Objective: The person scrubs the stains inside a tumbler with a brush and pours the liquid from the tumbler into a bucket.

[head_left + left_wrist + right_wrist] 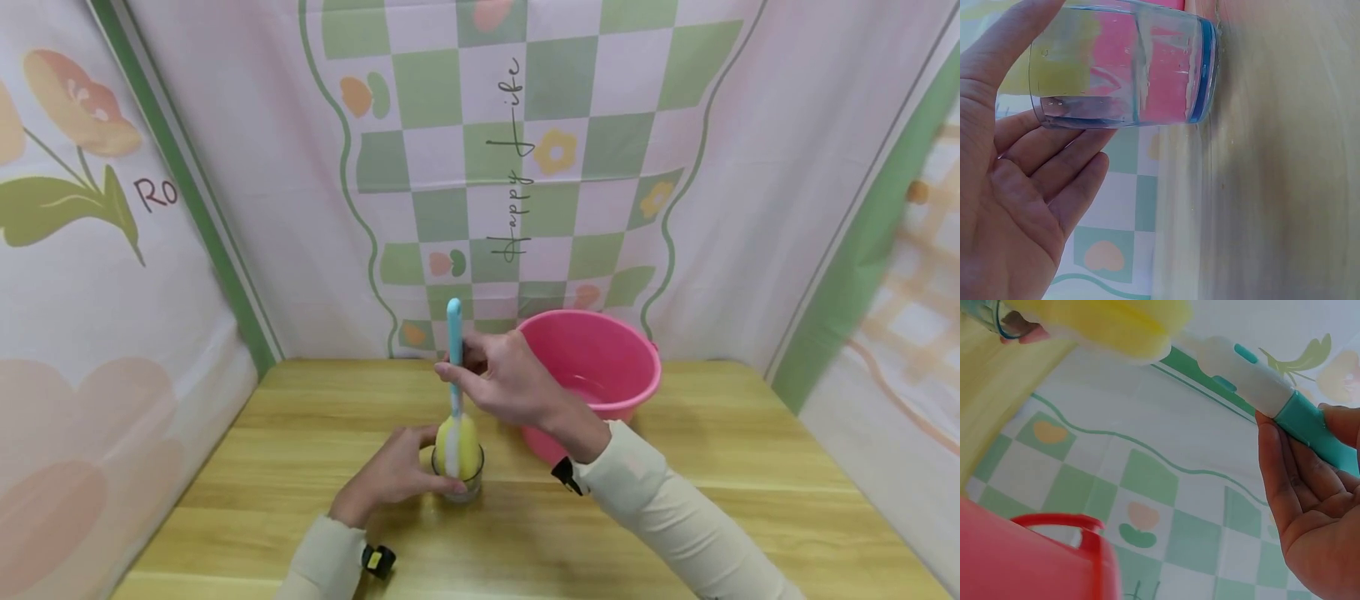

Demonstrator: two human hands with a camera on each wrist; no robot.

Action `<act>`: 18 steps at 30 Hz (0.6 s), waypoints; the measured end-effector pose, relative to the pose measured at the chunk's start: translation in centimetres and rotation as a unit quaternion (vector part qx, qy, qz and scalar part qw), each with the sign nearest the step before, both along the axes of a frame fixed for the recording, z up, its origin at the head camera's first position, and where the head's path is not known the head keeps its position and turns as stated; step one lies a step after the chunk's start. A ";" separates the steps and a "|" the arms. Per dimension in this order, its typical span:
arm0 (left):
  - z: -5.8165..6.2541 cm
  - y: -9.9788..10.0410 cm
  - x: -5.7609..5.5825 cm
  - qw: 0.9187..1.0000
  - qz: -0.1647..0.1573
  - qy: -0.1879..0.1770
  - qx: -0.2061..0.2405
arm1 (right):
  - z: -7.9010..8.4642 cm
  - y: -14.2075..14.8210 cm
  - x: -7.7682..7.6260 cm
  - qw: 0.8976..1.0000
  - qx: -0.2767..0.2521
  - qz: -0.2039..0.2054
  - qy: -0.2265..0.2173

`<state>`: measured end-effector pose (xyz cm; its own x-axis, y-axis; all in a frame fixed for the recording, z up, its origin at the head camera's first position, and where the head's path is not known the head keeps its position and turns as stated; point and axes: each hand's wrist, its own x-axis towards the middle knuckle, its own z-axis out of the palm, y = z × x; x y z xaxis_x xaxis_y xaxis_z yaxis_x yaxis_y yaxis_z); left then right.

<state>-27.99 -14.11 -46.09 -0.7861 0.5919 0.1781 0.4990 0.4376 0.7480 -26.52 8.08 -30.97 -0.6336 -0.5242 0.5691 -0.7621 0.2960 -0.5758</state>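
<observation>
My left hand (pixel 399 468) grips a small clear glass (pixel 469 490) near its rim, thumb on the near side and fingers behind. The glass (pixel 1169 75) stands upright on the wooden table, with water drops on its wall in the left wrist view. My right hand (pixel 517 382) pinches the turquoise handle (pixel 454 333) of a bottle brush between thumb and fingers. Its yellow and white sponge head (pixel 461 442) points down into the glass mouth, its upper part above the rim. In the right wrist view, the brush's white neck (pixel 1247 375) joins the turquoise grip.
A pink basin (pixel 630 375) stands on the table behind and to the right, partly covered by my right forearm. The wooden tabletop (pixel 300 433) reaches back to a printed curtain (pixel 435 158), with more fabric on both sides.
</observation>
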 end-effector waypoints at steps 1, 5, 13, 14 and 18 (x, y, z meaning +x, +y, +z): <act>0.0 0.0 0.0 1.000 -0.001 0.001 0.000 | -0.3 -0.1 0.0 1.000 0.000 -0.001 -0.002; 0.0 0.0 0.0 1.000 -0.006 0.000 0.002 | -1.6 -0.3 -0.2 1.000 0.003 -0.013 -0.018; 0.2 0.0 0.1 1.000 -0.009 -0.007 0.008 | -4.0 -0.6 -0.2 0.999 0.019 -0.026 -0.042; 0.2 0.0 0.1 1.000 -0.010 -0.007 0.007 | -4.0 -0.6 -0.2 0.999 0.021 -0.027 -0.041; 0.2 0.0 0.1 1.000 -0.009 -0.008 0.010 | -3.2 -0.5 -0.2 0.999 0.016 -0.025 -0.035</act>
<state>-27.87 -14.14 -45.93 -0.7785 0.6020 0.1777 0.4944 0.4137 0.7645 -26.74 7.54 -34.21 -0.6977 -0.5082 0.5049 -0.7035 0.3527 -0.6171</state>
